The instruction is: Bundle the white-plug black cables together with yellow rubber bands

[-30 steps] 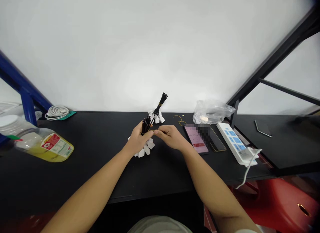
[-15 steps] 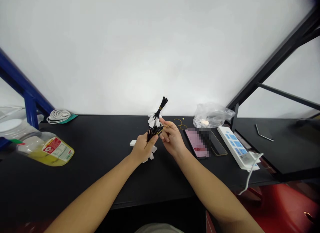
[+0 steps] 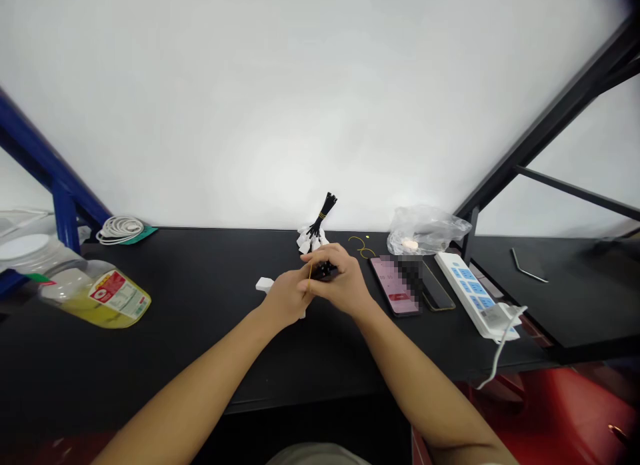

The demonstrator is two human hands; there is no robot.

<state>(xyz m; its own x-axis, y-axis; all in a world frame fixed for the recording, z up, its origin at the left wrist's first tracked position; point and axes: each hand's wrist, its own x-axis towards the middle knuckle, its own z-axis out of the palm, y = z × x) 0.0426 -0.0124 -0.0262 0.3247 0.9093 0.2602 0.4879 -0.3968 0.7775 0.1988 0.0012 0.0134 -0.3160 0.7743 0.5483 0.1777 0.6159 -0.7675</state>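
Observation:
My left hand [image 3: 286, 297] is closed around a bundle of black cords [image 3: 326, 270], whose dark ends point to the right. White tag-like pieces [image 3: 264, 284] poke out beyond the left hand; most of them are hidden. A thin yellow rubber band [image 3: 309, 272] runs across the bundle between my hands. My right hand [image 3: 347, 284] curls over the cord ends, its thumb and fingers closed at the band and touching the left hand. Just behind, a second bundle of black cords [image 3: 323, 214], bound with a yellow band, stands tilted above its own white pieces [image 3: 304, 242].
Loose rubber bands [image 3: 367, 252], a pink-screened phone [image 3: 387, 285], a dark phone [image 3: 437, 288] and a white power strip [image 3: 467, 288] lie on the right. Behind them is a clear plastic bag [image 3: 430, 228]. At left are a bottle of yellow liquid [image 3: 107, 295] and a coiled white cable [image 3: 120, 230].
My right hand has moved in from beside the bundle, where it pulled the rubber band out to the right, and now wraps over the cord ends with the band across them.

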